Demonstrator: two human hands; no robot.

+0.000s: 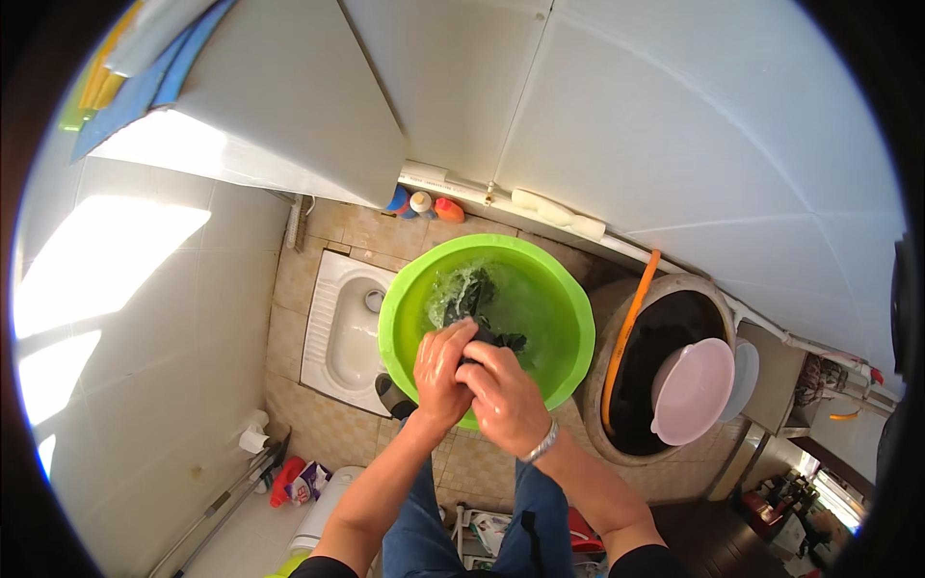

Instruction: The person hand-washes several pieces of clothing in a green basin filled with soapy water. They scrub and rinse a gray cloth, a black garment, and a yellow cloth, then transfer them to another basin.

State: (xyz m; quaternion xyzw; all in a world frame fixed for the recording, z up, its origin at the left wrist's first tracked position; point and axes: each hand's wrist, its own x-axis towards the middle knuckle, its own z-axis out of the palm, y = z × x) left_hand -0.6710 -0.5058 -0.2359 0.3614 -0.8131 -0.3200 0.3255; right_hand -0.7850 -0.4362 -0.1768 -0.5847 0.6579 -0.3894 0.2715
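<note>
A large bright green basin holds water that splashes at its left side. Partly in that water hangs a dark, wet cloth. My left hand and my right hand are close together above the basin's near part, fingers closed around the bunched upper end of the cloth. Both hands look wet. A silvery band circles my right wrist. What of the cloth lies inside my fingers is hidden.
Left of the basin, a white squat toilet is set into the tiled floor. To the right stands a wide round vat with an orange hose and a pink basin. Several bottles line the far wall.
</note>
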